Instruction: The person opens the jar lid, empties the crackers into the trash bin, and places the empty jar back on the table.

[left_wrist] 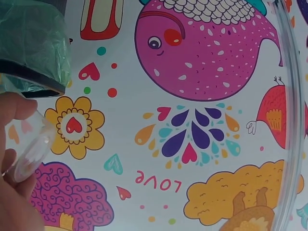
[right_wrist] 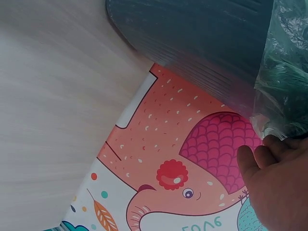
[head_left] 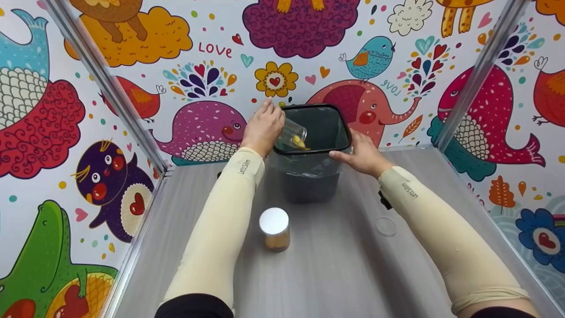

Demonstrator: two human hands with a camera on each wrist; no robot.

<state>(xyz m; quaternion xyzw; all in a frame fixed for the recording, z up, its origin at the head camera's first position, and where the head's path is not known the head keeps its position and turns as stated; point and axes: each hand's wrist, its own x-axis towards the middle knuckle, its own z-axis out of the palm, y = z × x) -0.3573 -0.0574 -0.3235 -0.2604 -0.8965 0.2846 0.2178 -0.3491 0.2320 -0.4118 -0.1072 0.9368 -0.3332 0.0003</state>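
My left hand grips a clear plastic cup from its left side. The cup tilts, mouth to the right, over the left part of a dark trash can. Yellow bits lie at its lower mouth. In the left wrist view the cup's round base points away from the can. At the can's right front corner, my right hand holds the rim, thumb in front and fingers along the side. A thin clear bag lines the can and hangs over its outside.
A jar with a white lid and tan contents stands on the grey table, between the forearms. A clear round disc lies by the right forearm. Printed walls with metal corner posts enclose the table behind and at both sides.
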